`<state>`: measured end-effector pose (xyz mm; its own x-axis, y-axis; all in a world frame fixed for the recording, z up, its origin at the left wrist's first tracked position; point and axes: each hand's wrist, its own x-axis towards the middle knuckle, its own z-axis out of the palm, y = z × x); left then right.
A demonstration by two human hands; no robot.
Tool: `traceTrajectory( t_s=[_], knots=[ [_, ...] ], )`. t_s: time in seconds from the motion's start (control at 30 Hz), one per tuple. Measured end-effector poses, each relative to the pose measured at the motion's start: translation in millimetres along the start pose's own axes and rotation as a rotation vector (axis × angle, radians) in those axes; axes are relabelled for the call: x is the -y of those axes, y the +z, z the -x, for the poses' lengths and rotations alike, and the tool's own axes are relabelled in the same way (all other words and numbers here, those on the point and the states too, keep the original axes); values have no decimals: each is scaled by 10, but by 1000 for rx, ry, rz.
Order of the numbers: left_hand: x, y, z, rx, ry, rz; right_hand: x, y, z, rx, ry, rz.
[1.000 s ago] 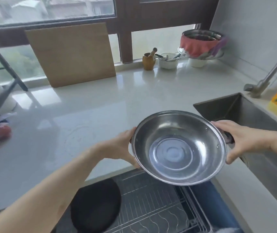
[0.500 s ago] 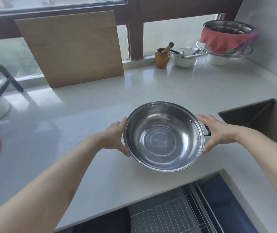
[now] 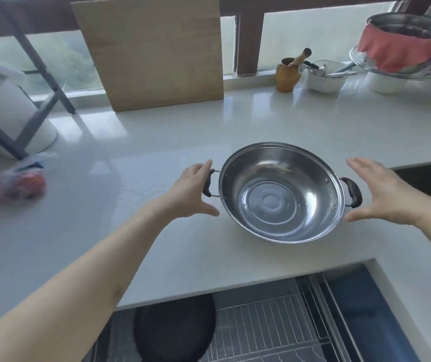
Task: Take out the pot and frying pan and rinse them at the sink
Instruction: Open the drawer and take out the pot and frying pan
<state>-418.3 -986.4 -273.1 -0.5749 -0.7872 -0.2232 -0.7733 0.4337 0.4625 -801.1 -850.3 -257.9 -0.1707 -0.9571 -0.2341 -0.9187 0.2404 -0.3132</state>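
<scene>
Sitting on the pale table [image 3: 157, 158] is one steel pot [image 3: 282, 192], shallow and shiny, with two black side handles and a ringed base. Both hands are released: the left hand [image 3: 192, 190] lies against the left handle, the right hand [image 3: 381, 192] is spread just beside the right one. One dark frying pan [image 3: 173, 327] lies in the drawer rack [image 3: 266, 327] below. No readable writing shows.

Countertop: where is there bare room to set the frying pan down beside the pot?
Bare countertop lies between the pot and the plastic bag, and also between the pot and the cutting board. The back right is crowded: wooden mortar, white bowl, covered basin.
</scene>
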Motion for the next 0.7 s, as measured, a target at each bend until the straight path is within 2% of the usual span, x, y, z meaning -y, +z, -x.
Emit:
traceTrajectory(
  t_s=[0.1,0.2,0.3,0.37,0.47,0.7],
  knots=[
    [-37,63,557,-143,27,37,344,-32,467,-64,-167,-201],
    [-38,300,1236,-246,21,110,648,132,944,79,-291,-311],
    [26,752,1968,-309,38,194,812,553,1312,261,-368,-319],
    [117,1129,2411,-277,6,210,878,906,1470,416,-370,-261],
    [418,1694,2855,-177,-147,213,924,1480,1518,580,-329,-166],
    [1238,2423,2914,16,-590,126,1118,2753,1140,595,-217,-61]
  ],
)
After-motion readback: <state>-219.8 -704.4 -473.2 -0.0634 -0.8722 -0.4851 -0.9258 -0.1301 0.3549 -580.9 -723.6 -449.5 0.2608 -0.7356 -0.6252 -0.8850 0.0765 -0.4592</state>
